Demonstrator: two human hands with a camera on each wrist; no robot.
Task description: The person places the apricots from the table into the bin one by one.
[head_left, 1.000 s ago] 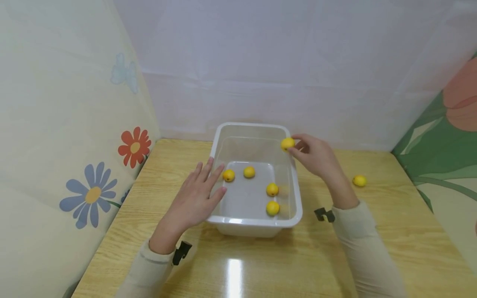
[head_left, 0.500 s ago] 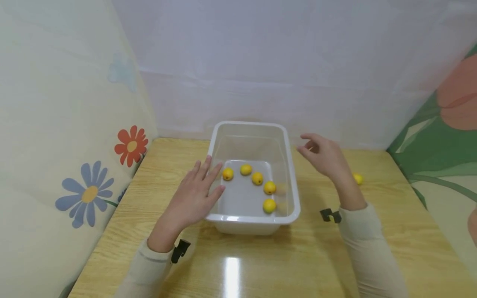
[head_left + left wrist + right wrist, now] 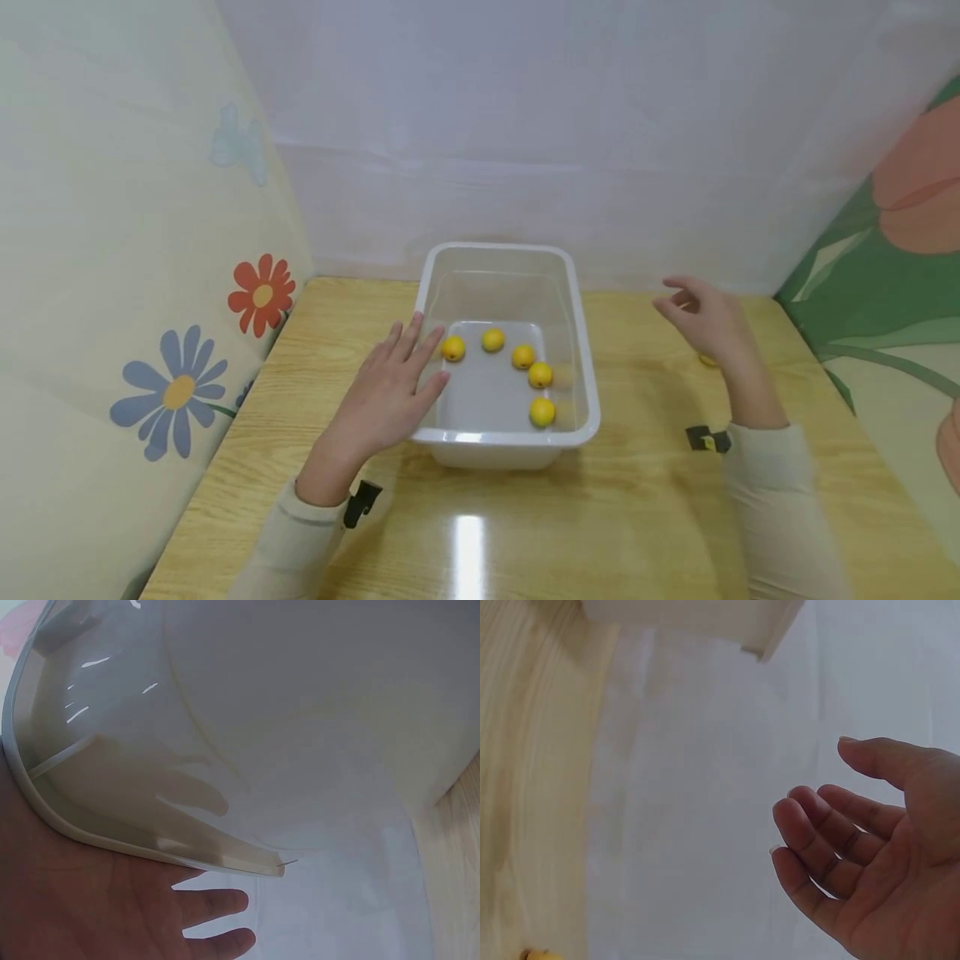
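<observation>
My left hand (image 3: pixel 384 398) lies with straight, spread fingers over the left rim of a white plastic basin (image 3: pixel 506 437). In the left wrist view its palm is against the outside of the basin wall (image 3: pixel 187 750). Several small yellow lemons (image 3: pixel 542 412) rest on the basin floor, most of them toward the right. My right hand (image 3: pixel 705 317) hovers to the right of the basin with loosely bent fingers and nothing between them. Another lemon (image 3: pixel 707 359) on the table is mostly hidden behind the right wrist; its edge (image 3: pixel 544 955) shows at the bottom of the right wrist view.
The basin stands on a light wooden table (image 3: pixel 630 517) near its back edge. A pale cloth wall (image 3: pixel 510 125) rises behind. Flower-printed panels (image 3: pixel 180 392) flank the table left and right. Each wrist carries a black mount (image 3: pixel 362 503).
My right hand let a lemon drop into the basin, where it joined the others, then moved right, away from the rim toward the lemon on the table. The left hand stayed on the rim.
</observation>
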